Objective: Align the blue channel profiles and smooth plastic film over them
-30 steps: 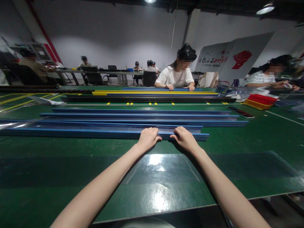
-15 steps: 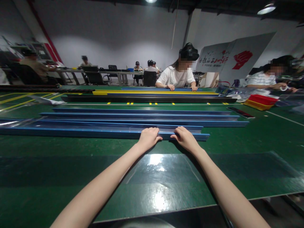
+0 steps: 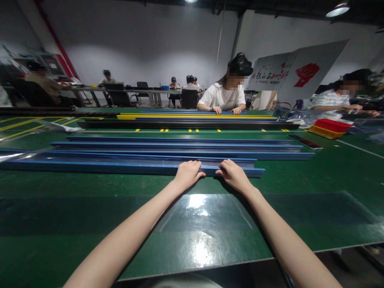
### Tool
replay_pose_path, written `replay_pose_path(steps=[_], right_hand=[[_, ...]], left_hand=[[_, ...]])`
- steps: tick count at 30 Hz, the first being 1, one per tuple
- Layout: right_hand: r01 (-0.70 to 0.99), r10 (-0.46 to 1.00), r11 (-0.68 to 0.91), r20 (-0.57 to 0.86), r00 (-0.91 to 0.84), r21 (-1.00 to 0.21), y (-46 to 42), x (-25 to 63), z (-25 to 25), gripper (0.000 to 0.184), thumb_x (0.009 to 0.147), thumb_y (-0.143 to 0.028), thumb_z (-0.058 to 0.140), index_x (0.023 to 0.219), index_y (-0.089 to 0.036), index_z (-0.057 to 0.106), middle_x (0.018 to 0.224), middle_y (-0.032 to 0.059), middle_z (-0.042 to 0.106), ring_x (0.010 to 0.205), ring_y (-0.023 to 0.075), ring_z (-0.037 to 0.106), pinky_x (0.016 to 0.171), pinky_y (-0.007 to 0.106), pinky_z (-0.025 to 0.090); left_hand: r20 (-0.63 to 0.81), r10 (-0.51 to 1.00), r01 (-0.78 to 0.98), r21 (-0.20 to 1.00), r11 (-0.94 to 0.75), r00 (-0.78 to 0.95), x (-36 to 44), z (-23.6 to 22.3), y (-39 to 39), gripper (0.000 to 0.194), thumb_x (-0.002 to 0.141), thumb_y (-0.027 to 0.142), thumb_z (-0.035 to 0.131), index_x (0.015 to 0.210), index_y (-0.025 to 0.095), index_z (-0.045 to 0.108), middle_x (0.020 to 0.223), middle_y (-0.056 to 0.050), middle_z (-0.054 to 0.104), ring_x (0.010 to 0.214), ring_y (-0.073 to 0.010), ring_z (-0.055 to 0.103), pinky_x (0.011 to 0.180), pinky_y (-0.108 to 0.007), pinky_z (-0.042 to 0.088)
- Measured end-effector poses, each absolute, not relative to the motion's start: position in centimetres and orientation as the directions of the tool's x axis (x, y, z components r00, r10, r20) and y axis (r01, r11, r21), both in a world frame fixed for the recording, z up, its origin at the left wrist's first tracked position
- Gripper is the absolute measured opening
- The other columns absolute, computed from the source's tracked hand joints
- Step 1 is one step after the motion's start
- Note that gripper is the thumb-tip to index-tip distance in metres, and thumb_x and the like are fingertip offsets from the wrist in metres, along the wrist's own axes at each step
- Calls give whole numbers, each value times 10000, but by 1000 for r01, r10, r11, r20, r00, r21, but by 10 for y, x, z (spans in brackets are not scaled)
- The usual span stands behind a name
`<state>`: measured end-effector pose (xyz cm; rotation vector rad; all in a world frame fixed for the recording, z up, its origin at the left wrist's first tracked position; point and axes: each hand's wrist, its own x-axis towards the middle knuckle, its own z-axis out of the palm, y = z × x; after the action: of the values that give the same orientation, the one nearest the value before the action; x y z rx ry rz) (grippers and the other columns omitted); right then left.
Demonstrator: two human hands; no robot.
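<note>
Gripping the nearest blue channel (image 3: 120,167) near its right end, we hook the fingers of our left hand (image 3: 189,175) and right hand (image 3: 233,174) over its near wall, thumbs on our side and pointing toward each other, with a short stretch of wall bare between them. It lies lengthwise across the green table (image 3: 303,176), in front of more blue channels (image 3: 210,153) and beyond a clear sheet (image 3: 216,220) (bright with glare in the middle). Across from us, a co-worker (image 3: 225,97) in a white top has both hands at another blue strip (image 3: 168,112).
</note>
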<state>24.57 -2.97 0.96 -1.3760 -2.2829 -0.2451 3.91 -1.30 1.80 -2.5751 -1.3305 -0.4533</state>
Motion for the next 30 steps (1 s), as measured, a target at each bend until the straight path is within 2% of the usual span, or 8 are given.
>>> replay_pose_path(steps=[13, 30], right_hand=[[874, 773, 486, 475, -422, -14, -35, 240, 14, 166, 867, -294, 438, 799, -174, 530, 797, 59, 567, 771, 175, 490, 677, 254, 358], [869, 779, 492, 467, -417, -44, -32, 240, 11, 115, 852, -229, 445, 805, -173, 535, 803, 64, 572, 788, 182, 493, 684, 259, 366]], left_hand=[[376, 738, 810, -63, -583, 560, 39, 16, -12, 301, 806, 465, 519, 873, 172, 540, 855, -42, 633, 822, -198, 581, 659, -277, 389], [373, 733, 806, -75, -587, 568, 37, 17, -12, 308, 817, 479, 492, 876, 181, 547, 848, -38, 627, 822, -192, 579, 650, -269, 389]])
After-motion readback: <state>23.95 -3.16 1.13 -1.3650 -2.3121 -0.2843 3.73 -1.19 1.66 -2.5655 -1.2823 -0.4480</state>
